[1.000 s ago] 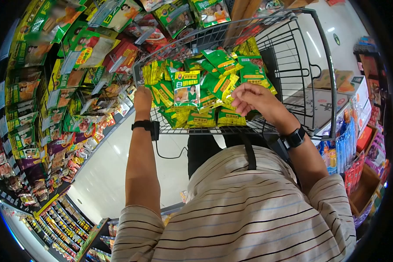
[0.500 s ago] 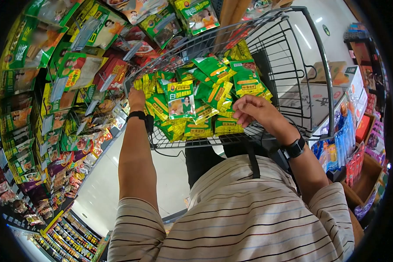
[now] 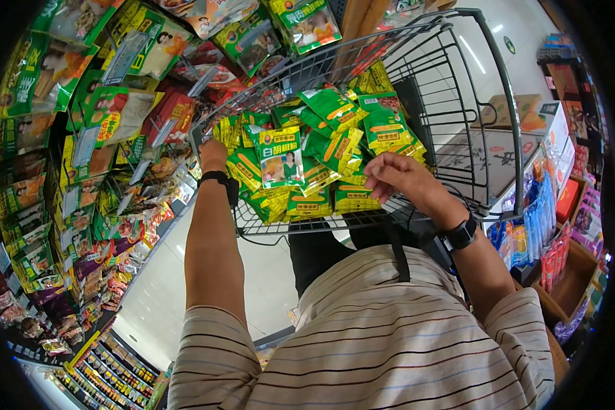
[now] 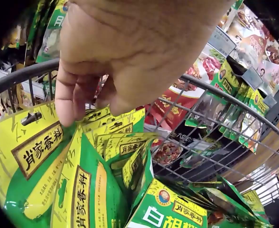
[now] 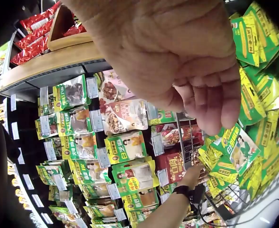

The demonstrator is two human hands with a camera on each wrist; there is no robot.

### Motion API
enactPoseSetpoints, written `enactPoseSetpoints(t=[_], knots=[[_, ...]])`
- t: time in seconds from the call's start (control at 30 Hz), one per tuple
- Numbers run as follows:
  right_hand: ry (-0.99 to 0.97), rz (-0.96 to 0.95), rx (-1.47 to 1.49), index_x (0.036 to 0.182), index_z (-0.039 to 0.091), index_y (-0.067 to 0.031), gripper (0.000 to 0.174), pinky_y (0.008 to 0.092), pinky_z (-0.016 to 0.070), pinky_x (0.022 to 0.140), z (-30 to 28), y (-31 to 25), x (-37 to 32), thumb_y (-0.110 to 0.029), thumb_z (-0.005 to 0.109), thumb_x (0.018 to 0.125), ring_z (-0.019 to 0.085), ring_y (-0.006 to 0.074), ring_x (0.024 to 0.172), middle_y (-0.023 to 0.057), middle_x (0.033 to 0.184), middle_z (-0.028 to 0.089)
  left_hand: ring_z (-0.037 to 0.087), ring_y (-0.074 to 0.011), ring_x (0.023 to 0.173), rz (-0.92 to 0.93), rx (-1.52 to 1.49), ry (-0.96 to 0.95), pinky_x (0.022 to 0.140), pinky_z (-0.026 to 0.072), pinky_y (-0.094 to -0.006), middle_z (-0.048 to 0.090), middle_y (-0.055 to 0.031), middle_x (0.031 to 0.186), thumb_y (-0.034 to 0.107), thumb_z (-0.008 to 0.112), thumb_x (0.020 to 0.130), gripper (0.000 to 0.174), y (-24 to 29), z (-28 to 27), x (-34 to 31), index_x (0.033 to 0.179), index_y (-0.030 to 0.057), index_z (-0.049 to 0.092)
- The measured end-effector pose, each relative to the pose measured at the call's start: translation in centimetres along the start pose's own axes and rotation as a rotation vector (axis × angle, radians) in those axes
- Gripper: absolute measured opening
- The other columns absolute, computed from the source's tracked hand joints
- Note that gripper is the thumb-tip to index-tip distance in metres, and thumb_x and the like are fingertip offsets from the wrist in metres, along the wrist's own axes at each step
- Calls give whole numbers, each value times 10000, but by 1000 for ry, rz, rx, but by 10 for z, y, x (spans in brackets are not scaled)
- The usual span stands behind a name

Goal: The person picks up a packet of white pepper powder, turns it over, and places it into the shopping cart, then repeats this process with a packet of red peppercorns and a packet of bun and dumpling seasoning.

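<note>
In the head view a wire shopping cart (image 3: 493, 65) holds a heap of green and yellow spice packets (image 3: 331, 152). On top lies a white pepper powder packet (image 3: 280, 158), its printed front facing up. My left hand (image 3: 214, 156) is at the cart's left corner. In the left wrist view that hand (image 4: 125, 52) hangs with loosely curled fingers, fingertips right at the top of a yellow-headed packet (image 4: 32, 152). My right hand (image 3: 400, 175) hovers over the heap's right side, fingers loosely bent. Nothing shows in its palm in the right wrist view (image 5: 177, 61).
Shelves of hanging seasoning bags (image 3: 119, 116) stand along the left, close to the cart. To the right are cardboard boxes (image 3: 488, 154), blue packs (image 3: 526, 212) and a wooden bin (image 3: 567, 280). A cable (image 3: 263, 241) runs from the left wristband.
In the head view, the cart, its packets and my left hand have shifted left and slightly down. My right hand stays nearly in place, over the heap's right side.
</note>
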State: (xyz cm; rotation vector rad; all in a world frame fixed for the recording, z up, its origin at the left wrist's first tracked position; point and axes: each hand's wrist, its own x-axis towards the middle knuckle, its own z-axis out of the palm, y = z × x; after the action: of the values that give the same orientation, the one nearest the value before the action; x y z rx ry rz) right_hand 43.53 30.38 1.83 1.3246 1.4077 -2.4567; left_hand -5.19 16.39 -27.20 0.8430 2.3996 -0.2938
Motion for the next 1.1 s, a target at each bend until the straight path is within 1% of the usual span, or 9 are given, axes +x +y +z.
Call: enactPoseSetpoints(t=[0.17, 0.27, 0.4, 0.47, 0.53, 0.63, 0.77, 0.93, 1.1], knots=[[12, 20, -18, 1086, 609, -36, 309, 271, 543, 698, 0, -1, -2, -330, 561, 1006, 646, 135, 777, 52, 921, 657, 505, -439, 1241, -164, -236, 198, 937, 479, -542, 407, -248, 1459, 219, 455, 949, 460, 39, -25, -43, 1381, 64, 468], [9, 20, -5, 1076, 614, -45, 305, 261, 541, 689, -3, 6, 0, -336, 552, 1008, 650, 126, 788, 46, 919, 667, 523, -432, 1231, 31, -213, 363, 936, 486, -522, 471, -254, 1423, 254, 466, 941, 416, 59, -44, -69, 1284, 35, 554], [9, 27, -15, 1079, 608, -44, 288, 263, 543, 686, -3, 6, -1, -317, 543, 1013, 652, 127, 790, 53, 920, 666, 626, -439, 1046, 194, -19, -30, 911, 494, -504, 678, -269, 1052, 309, 526, 921, 367, 42, 16, 9, 1008, -15, 675], [13, 35, -15, 1083, 601, -41, 282, 263, 543, 684, -3, 7, -3, -307, 536, 1016, 653, 128, 791, 57, 922, 667, 673, -346, 847, 439, 185, 63, 713, 534, -435, 674, -196, 1003, 206, 590, 933, 233, 29, 53, 33, 940, -11, 673], [11, 44, -4, 1089, 593, -37, 275, 262, 543, 681, -6, 11, -3, -295, 529, 1018, 653, 128, 792, 60, 924, 667, 702, -260, 755, 103, -286, -210, 593, 545, -396, 668, -131, 986, 207, 592, 955, 231, 66, 16, -12, 977, -17, 642], [17, 49, 16, 1092, 584, -29, 269, 258, 543, 680, -9, 12, -6, -281, 522, 1020, 651, 126, 792, 61, 921, 666, 702, -232, 741, -59, -524, -215, 570, 531, -405, 660, -112, 994, 199, 558, 947, 230, 81, 22, -20, 1045, -4, 602], [39, 62, 13, 1092, 582, -25, 268, 254, 541, 677, -11, 14, -8, -276, 520, 1020, 648, 125, 788, 62, 921, 666, 708, -235, 755, -34, -621, -208, 582, 537, -380, 679, -125, 1001, 149, 542, 928, 226, 87, 17, -30, 1098, 11, 597], [15, 47, 18, 1092, 588, -25, 250, 257, 540, 680, -8, 12, -9, -253, 522, 1013, 649, 128, 786, 69, 926, 669, 690, -291, 720, 372, -158, 289, 634, 530, -413, 700, -154, 885, 149, 566, 882, 164, 63, 40, -23, 939, 6, 623], [-38, 22, -12, 1091, 592, -22, 266, 272, 540, 723, -4, 5, -6, -268, 519, 1019, 649, 140, 785, 64, 932, 657, 618, -442, 981, 215, -414, 232, 854, 472, -517, 664, -258, 1020, 266, 518, 885, 286, 68, -23, -93, 1006, 43, 651]])
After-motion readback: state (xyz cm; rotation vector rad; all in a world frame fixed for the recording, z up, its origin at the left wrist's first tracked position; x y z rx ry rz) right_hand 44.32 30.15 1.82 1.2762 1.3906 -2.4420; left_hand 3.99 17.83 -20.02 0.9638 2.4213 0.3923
